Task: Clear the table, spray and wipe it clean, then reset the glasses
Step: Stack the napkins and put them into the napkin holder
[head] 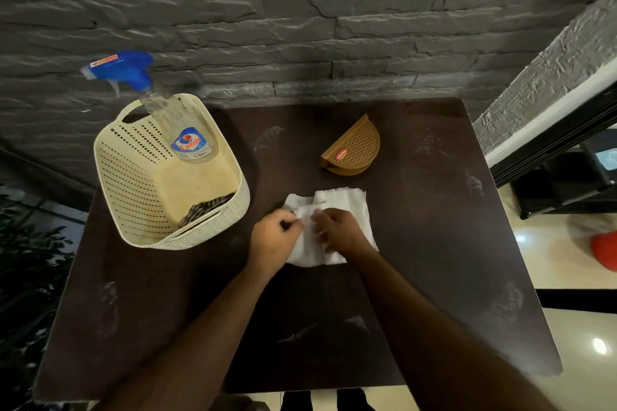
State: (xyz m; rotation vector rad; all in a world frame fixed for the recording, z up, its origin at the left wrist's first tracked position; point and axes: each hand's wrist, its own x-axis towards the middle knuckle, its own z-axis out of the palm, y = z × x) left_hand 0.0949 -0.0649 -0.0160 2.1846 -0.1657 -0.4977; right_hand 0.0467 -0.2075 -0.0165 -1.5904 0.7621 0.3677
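- The table (pixel 417 277) is a dark square top set against a stone wall (pixel 300 27); faint pale smears are seen near its corners and front edge, and no glasses are seen on it
- The basket (pixel 133 177), cream and perforated, stands on the far left part of the table, well left of both hands; a spray bottle (pixel 187 140) with a blue trigger head is propped upright in its far corner, and a striped cloth (pixel 207 208) lies at its near end
- The napkin holder (pixel 352 148), brown and half-round, stands beyond the hands, slightly to the right, apart from the white stack
- The stack of white napkins (pixel 337 207) lies flat at mid-table, directly under both hands, its long axis running roughly away from the person
- The left hand (pixel 273 240) is curled, pinching the stack's left edge; the right hand (pixel 344 232) is curled over its middle, gripping it
- The holder is judged nearer the right hand, so the stack would be carried forward and rightward to reach it
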